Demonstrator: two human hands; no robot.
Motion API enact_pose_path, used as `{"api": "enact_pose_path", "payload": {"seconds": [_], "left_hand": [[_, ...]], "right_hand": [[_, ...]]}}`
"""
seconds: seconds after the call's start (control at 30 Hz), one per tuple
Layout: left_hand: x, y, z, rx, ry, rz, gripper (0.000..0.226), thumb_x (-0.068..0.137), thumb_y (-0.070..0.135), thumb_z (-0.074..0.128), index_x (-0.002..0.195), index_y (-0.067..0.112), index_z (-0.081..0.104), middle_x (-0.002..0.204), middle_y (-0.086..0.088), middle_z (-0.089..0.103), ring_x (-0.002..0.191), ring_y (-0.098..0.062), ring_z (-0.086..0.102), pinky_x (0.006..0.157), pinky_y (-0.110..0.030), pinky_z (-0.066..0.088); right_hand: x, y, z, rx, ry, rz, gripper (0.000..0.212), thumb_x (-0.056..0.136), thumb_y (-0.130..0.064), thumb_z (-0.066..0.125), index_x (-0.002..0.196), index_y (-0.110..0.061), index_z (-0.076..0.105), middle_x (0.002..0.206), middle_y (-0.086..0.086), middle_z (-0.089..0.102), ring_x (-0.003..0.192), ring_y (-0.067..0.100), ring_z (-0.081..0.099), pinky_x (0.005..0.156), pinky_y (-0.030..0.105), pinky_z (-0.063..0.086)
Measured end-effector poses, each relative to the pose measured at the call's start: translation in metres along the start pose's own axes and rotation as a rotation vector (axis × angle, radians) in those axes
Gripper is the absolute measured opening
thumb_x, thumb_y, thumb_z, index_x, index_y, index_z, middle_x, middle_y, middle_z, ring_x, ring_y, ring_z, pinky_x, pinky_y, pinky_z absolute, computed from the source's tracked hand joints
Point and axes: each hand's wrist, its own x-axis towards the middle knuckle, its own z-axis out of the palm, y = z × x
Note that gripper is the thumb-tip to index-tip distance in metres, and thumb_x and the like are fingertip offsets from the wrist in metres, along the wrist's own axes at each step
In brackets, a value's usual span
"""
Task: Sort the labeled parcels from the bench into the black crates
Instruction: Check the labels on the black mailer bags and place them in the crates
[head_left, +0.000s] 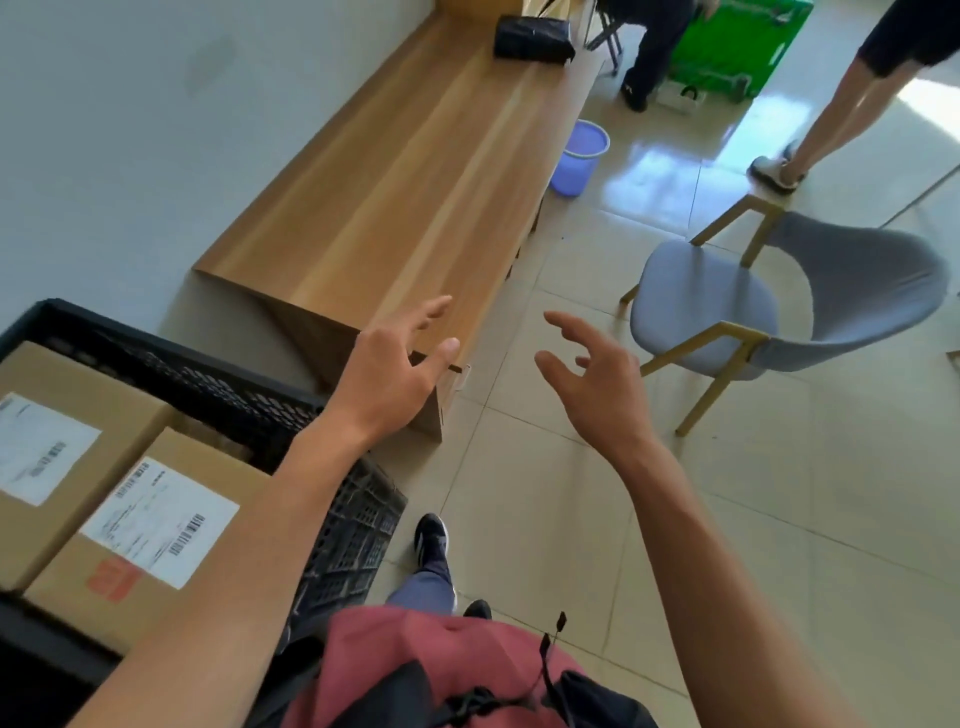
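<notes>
A long wooden bench (415, 171) runs along the wall toward the back, with one black wrapped parcel (532, 39) at its far end. A black crate (218, 384) sits at the lower left and holds two cardboard boxes (156, 525) with white labels. My left hand (395, 371) hovers over the bench's near end, fingers spread and holding nothing. Over the floor beside it hangs my right hand (597, 382), fingers loosely curved and empty. The crate's left part is cut off by the frame.
A grey chair (727, 306) with wooden legs stands on the tiled floor to the right. A purple bucket (579, 156) sits beside the bench. Two other people stand at the back, near a green crate (748, 36). My feet are on the floor below.
</notes>
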Motion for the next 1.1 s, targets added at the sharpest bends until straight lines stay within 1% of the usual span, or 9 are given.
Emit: {"api": "enact_pose_path", "payload": {"seconds": [0.13,0.4,0.53,0.63,0.77,0.9,0.97,1.0,1.1], "left_hand": [[0.05,-0.001,0.013,-0.036,-0.042,0.017,0.05,0.101,0.032,0.065,0.15,0.025,0.054,0.144,0.01,0.061,0.129,-0.003,0.056,0.109,-0.042,0.051],[0.166,0.005,0.014,-0.075,-0.054,0.075,0.05,0.101,0.033,0.065,0.149,0.025,0.054,0.145,0.011,0.06,0.127,-0.002,0.056,0.106,-0.037,0.052],[0.216,0.006,0.016,-0.054,-0.091,0.09,0.049,0.101,0.034,0.064,0.148,0.027,0.055,0.145,0.011,0.059,0.127,-0.002,0.056,0.106,-0.041,0.053],[0.249,0.014,0.021,-0.04,-0.119,0.085,0.052,0.097,0.048,0.062,0.146,0.033,0.056,0.142,0.011,0.061,0.118,-0.003,0.06,0.103,-0.044,0.054],[0.293,0.024,0.038,-0.042,-0.145,0.096,0.045,0.1,0.034,0.066,0.144,0.027,0.06,0.141,0.013,0.062,0.124,-0.002,0.058,0.106,-0.042,0.052],[0.343,0.04,0.062,-0.005,-0.149,0.095,0.044,0.102,0.028,0.064,0.145,0.024,0.059,0.129,0.019,0.056,0.113,-0.005,0.058,0.102,-0.033,0.051],[0.373,0.05,0.075,0.015,-0.152,0.101,0.044,0.102,0.029,0.064,0.146,0.024,0.058,0.129,0.018,0.056,0.114,-0.004,0.057,0.103,-0.032,0.049],[0.389,0.055,0.083,0.027,-0.151,0.118,0.045,0.102,0.029,0.064,0.146,0.024,0.058,0.134,0.016,0.058,0.117,-0.003,0.057,0.105,-0.033,0.05],[0.438,0.072,0.102,0.049,-0.145,0.14,0.048,0.101,0.028,0.065,0.148,0.023,0.057,0.144,0.009,0.061,0.123,-0.002,0.057,0.107,-0.034,0.05]], "right_hand": [[0.037,0.006,-0.011,-0.039,0.002,0.05,0.045,0.099,-0.023,0.071,0.143,-0.029,0.06,0.142,-0.008,0.063,0.131,0.014,0.055,0.109,0.029,0.043],[0.138,-0.002,-0.026,-0.066,0.062,0.036,0.044,0.099,-0.025,0.071,0.141,-0.028,0.062,0.141,-0.007,0.063,0.132,0.016,0.055,0.113,0.035,0.044],[0.18,0.005,-0.026,0.009,0.098,0.076,0.042,0.097,-0.03,0.071,0.139,-0.032,0.065,0.127,-0.006,0.07,0.116,0.007,0.061,0.111,0.038,0.048],[0.207,0.012,-0.031,0.078,0.099,0.096,0.042,0.097,-0.03,0.07,0.139,-0.033,0.065,0.132,-0.01,0.068,0.113,0.001,0.062,0.112,0.037,0.048],[0.249,0.024,-0.046,0.101,0.106,0.134,0.041,0.098,-0.031,0.068,0.139,-0.034,0.064,0.117,-0.003,0.075,0.103,0.02,0.067,0.096,0.016,0.049],[0.299,0.042,-0.065,0.132,0.084,0.114,0.041,0.099,-0.029,0.068,0.139,-0.032,0.064,0.123,-0.014,0.069,0.098,-0.003,0.064,0.102,0.022,0.05],[0.329,0.052,-0.079,0.162,0.081,0.119,0.04,0.099,-0.026,0.069,0.139,-0.03,0.064,0.124,-0.003,0.073,0.102,0.01,0.063,0.09,0.011,0.05],[0.345,0.057,-0.087,0.172,0.086,0.122,0.04,0.099,-0.025,0.069,0.138,-0.03,0.064,0.126,0.003,0.072,0.104,0.017,0.063,0.089,0.011,0.05],[0.393,0.076,-0.111,0.219,0.091,0.103,0.042,0.098,-0.024,0.07,0.139,-0.031,0.064,0.134,-0.003,0.068,0.122,0.009,0.063,0.105,0.037,0.053]]}}
